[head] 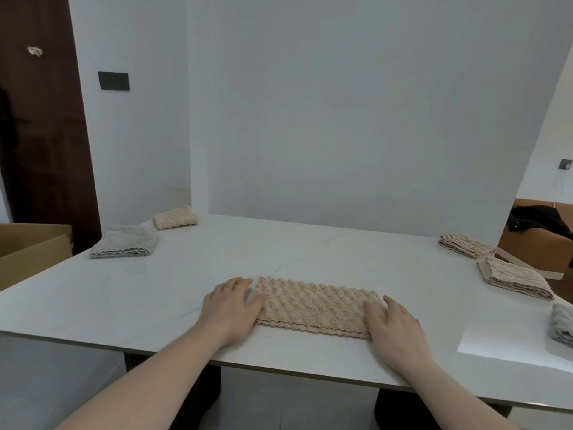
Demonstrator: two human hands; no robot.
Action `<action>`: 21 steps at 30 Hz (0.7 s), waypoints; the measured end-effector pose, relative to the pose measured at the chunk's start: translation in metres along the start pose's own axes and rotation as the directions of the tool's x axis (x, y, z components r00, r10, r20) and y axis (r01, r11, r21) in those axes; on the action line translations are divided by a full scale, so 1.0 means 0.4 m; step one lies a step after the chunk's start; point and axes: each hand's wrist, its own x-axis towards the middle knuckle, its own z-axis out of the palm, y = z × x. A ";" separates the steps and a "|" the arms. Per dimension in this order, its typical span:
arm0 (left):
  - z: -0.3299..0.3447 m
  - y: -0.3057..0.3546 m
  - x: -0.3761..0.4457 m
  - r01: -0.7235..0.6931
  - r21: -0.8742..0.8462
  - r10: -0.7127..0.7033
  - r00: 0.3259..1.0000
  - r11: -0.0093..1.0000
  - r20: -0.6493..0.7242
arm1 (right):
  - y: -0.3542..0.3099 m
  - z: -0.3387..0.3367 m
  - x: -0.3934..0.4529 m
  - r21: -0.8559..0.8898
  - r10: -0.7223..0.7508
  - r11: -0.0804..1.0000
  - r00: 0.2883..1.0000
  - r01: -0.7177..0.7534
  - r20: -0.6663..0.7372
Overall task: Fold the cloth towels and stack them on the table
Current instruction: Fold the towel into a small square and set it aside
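A beige waffle-textured towel [316,307] lies folded into a long strip near the front edge of the white table [310,252]. My left hand [232,308] rests flat on the strip's left end with fingers spread. At the right end my right hand [393,325] lies flat, palm down. Neither hand grips the cloth. At the back left sit a folded beige towel [175,218] and a folded grey towel [125,242]. Two folded beige towels [466,246] [514,282] and a grey one [562,327] lie along the right edge.
A cardboard box [31,249] stands off the table's left side beside a dark brown door [40,119]. An orange chair with dark clothing [539,225] is behind the right corner. A white wall rises directly behind the table.
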 end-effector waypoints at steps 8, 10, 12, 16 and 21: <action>0.014 -0.007 0.006 -0.015 0.035 0.013 0.998 0.999 0.057 | -0.041 -0.003 0.024 0.104 0.238 0.966 0.971 -0.236 -0.008; 0.014 -0.008 0.006 -0.017 0.028 0.015 0.998 0.999 0.056 | -0.042 -0.008 0.026 0.118 0.251 0.962 0.968 -0.248 -0.011; 0.013 -0.006 0.005 -0.023 0.017 0.022 0.999 1.000 0.045 | -0.045 -0.018 0.023 0.179 0.268 0.949 0.963 -0.259 -0.027; 0.006 -0.002 -0.001 -0.026 -0.008 0.026 1.000 1.000 0.016 | -0.047 -0.036 0.025 0.350 0.349 0.876 0.937 -0.332 0.016; -0.003 0.002 -0.013 -0.017 -0.043 0.018 1.000 0.999 0.019 | -0.081 -0.078 0.039 0.532 0.322 0.805 0.946 -0.262 -0.022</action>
